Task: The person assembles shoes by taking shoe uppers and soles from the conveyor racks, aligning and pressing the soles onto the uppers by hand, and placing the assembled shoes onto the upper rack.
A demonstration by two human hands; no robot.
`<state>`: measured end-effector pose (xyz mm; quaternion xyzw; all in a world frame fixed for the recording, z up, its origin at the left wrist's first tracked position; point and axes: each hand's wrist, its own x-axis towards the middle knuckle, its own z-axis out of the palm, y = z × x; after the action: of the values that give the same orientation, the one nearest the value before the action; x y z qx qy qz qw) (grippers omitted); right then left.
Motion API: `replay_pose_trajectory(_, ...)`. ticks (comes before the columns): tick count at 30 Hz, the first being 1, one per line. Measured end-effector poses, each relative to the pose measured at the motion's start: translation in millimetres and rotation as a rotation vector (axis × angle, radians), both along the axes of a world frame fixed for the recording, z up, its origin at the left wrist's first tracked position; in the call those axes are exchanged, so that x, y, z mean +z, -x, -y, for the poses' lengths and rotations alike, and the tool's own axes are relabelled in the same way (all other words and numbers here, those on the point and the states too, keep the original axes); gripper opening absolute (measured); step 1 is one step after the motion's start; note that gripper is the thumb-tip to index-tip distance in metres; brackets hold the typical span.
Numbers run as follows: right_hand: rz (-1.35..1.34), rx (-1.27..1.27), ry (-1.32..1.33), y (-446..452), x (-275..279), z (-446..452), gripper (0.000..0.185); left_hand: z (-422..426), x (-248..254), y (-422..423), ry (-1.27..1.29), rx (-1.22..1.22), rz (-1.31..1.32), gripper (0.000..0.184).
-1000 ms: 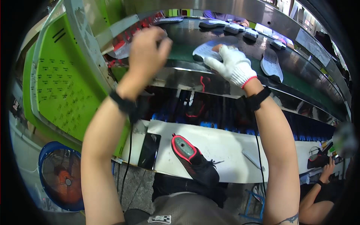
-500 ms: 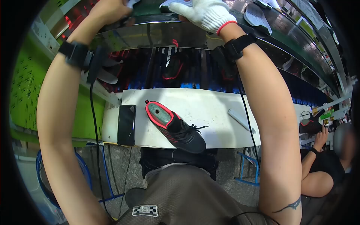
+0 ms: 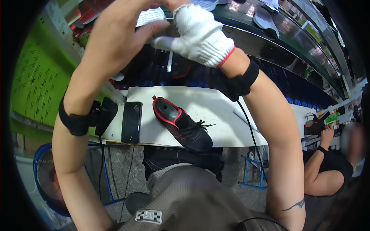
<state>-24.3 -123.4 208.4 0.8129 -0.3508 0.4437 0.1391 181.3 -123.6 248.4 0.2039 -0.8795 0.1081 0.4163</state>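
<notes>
My bare left hand (image 3: 121, 34) is raised at the top, its thumb reaching right across a white ribbed sole (image 3: 151, 16); its fingertips run out of view. Opposite it, my right hand (image 3: 200, 36), in a white glove with a bare fingertip, is curved with its thumb apart from the fingers. The hands nearly meet around a dark gap; I cannot make out whether either holds anything. Below them, a black shoe with red trim (image 3: 183, 125) rests tilted on the white table (image 3: 227, 134), with a dark form inside its opening.
A dark phone-like slab (image 3: 132, 122) and a pale tool (image 3: 242, 115) lie on the table. Behind is a belt edge (image 3: 246, 36) with a sole (image 3: 265, 19). A fan (image 3: 52, 177) stands left; a co-worker's hand (image 3: 327, 136) touches another shoe at right.
Both my hands have come together from apart, the left moving right and the right moving down and left since half a second ago. The view has also shifted from a second ago.
</notes>
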Motion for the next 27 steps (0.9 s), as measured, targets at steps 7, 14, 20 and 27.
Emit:
replay_pose_trajectory(7,-0.302,-0.143,-0.018,-9.3,-18.7,36.9,0.036,-31.2,-67.5,-22.6,0.134,-0.038,-0.429,0.035)
replay_pose_trajectory(14,0.314,0.026,0.147,8.2,29.5,-65.6,0.023,-167.6,-267.4,10.7,-0.147,-0.652,0.397,0.037)
replay_pose_trajectory(20,0.319,-0.348,-0.162,88.6,2.2,-187.6,0.019,-150.0,-283.3,61.9,-0.092,-0.383,0.433,0.048)
replay_pose_trajectory(27,0.897,-0.396,-0.366,119.6,-119.6,-218.5,0.019,-80.2,-192.2,71.8,-0.251,-0.436,-0.038,0.050)
